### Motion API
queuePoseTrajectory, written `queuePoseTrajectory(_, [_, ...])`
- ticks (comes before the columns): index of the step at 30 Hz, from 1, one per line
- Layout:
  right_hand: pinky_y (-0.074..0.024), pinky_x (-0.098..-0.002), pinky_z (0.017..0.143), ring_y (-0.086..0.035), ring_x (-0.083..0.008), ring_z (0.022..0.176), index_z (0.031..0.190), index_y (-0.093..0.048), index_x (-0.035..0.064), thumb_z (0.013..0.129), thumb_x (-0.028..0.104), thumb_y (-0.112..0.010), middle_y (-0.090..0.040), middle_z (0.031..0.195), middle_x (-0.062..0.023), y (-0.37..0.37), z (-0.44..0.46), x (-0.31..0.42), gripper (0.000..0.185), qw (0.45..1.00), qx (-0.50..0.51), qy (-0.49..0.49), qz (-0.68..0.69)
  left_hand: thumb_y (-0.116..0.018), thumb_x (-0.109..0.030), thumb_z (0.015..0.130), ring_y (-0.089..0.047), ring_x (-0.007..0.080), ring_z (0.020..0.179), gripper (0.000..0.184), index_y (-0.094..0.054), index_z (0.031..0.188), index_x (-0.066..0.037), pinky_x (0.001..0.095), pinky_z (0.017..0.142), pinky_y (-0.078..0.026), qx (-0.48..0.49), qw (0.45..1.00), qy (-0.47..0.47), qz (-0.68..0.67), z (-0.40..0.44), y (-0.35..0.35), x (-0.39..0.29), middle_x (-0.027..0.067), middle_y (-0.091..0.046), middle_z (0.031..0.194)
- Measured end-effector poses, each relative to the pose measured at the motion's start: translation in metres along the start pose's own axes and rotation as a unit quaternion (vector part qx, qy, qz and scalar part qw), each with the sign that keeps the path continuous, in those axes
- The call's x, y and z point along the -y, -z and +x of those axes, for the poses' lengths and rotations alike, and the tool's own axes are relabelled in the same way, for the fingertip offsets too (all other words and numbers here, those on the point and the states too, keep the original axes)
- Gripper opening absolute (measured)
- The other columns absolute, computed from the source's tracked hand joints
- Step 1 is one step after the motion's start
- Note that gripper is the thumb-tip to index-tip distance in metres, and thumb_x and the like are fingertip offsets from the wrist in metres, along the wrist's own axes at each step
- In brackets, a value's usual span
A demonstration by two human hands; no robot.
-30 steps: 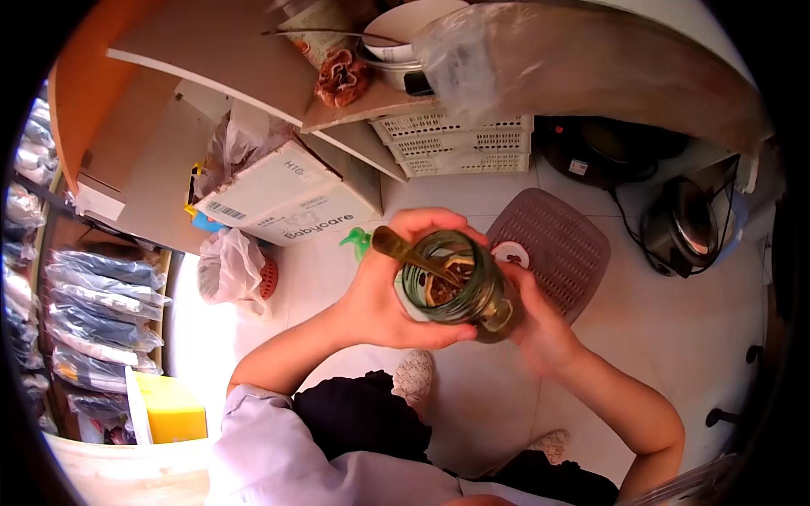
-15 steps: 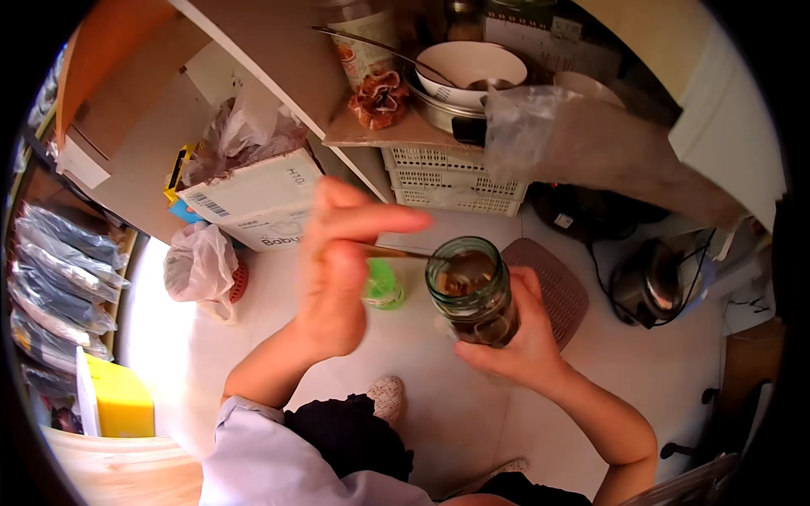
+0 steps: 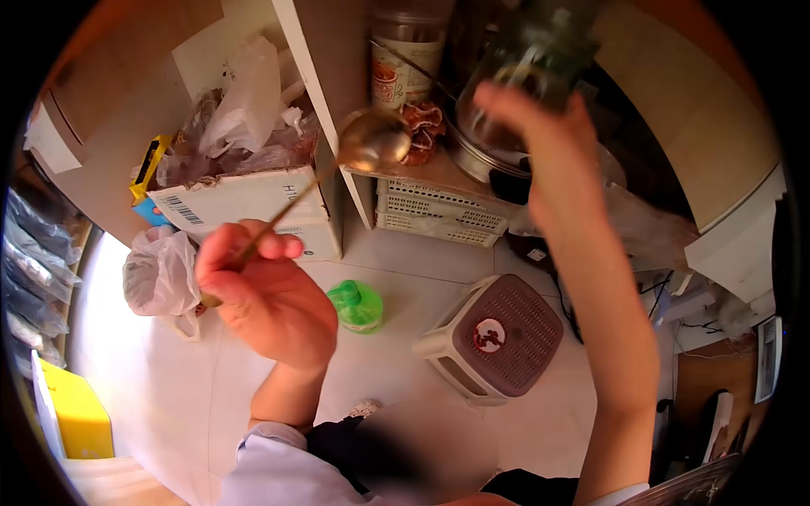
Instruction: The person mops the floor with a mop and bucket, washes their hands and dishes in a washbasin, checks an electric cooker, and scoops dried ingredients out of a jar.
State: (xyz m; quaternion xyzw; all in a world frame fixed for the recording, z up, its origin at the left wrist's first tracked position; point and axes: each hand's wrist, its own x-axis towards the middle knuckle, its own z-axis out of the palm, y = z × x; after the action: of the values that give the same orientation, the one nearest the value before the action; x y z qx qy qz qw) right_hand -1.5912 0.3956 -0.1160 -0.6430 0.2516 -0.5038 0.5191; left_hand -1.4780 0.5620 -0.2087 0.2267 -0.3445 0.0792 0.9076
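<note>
My left hand [image 3: 268, 295] is closed around the thin handle of a metal spoon [image 3: 375, 140], whose round bowl points up and right, in front of the shelf edge. Farther up on the right, my right hand [image 3: 540, 126] holds a glass jar [image 3: 553, 46], blurred by motion, among the things at the shelf. Behind it are a white bowl and a metal pot [image 3: 472, 156], partly hidden by the hand. A reddish scrunchie [image 3: 422, 131] lies beside a labelled container [image 3: 407, 67]; a thin utensil handle crosses that container.
On the floor stand a green pump bottle [image 3: 358, 307] and a stool [image 3: 515, 337]. A cardboard box [image 3: 245, 207] with plastic bags and a lined bin [image 3: 160, 271] are at the left. White baskets [image 3: 439, 211] sit under the shelf.
The jar has moved up and right to the shelf in my right hand. My left hand has drawn the spoon out of it and moved left and down. The view has shifted.
</note>
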Motion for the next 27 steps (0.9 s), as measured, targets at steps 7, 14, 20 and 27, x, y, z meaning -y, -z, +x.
queuePoseTrajectory(7, [-0.0439,-0.0345,0.083,-0.054,-0.0237,0.099,0.102,-0.056,-0.0042,0.052,0.014,-0.083,-0.058,0.102,-0.0145,-0.010,0.162,-0.063,0.060,0.983,-0.164,-0.027,-0.080,-0.033,-0.036,0.098,-0.048,0.0162,0.079,0.040,-0.048,0.110,-0.001,0.0310,0.067,-0.046,0.008,0.995,0.100,0.019,-0.031,0.004,0.024,0.0091,-0.046,0.096])
queuePoseTrajectory(14, [-0.0417,-0.0335,0.091,-0.053,-0.0299,0.106,0.101,-0.059,-0.0066,0.049,0.018,-0.085,-0.055,0.115,-0.0197,-0.017,0.205,-0.102,0.063,0.962,-0.130,-0.082,-0.226,-0.034,-0.032,0.098,-0.049,0.0162,0.080,0.035,-0.049,0.109,-0.002,0.0307,0.068,-0.049,0.050,0.986,0.159,0.003,-0.050,0.008,0.028,0.0089,-0.043,0.097])
queuePoseTrajectory(20, [-0.0429,-0.0348,0.088,-0.053,-0.0326,0.104,0.099,-0.063,-0.0025,0.053,0.019,-0.082,-0.055,0.116,-0.0191,-0.019,0.204,-0.113,0.054,0.945,-0.062,-0.115,-0.300,-0.033,-0.029,0.098,-0.051,0.0173,0.080,0.035,-0.049,0.109,0.000,0.0327,0.070,-0.050,0.078,0.978,0.192,0.004,-0.057,0.009,0.031,0.0101,-0.043,0.097])
queuePoseTrajectory(27, [-0.0450,-0.0345,0.078,-0.056,-0.0322,0.093,0.098,-0.066,0.0038,0.063,0.018,-0.076,-0.061,0.104,-0.0178,-0.018,0.228,-0.140,0.039,0.891,0.009,-0.100,-0.443,-0.038,-0.025,0.097,-0.055,0.0202,0.076,0.036,-0.054,0.104,0.006,0.0341,0.069,-0.053,0.075,0.977,0.202,0.012,-0.062,0.008,0.036,0.0142,-0.045,0.098])
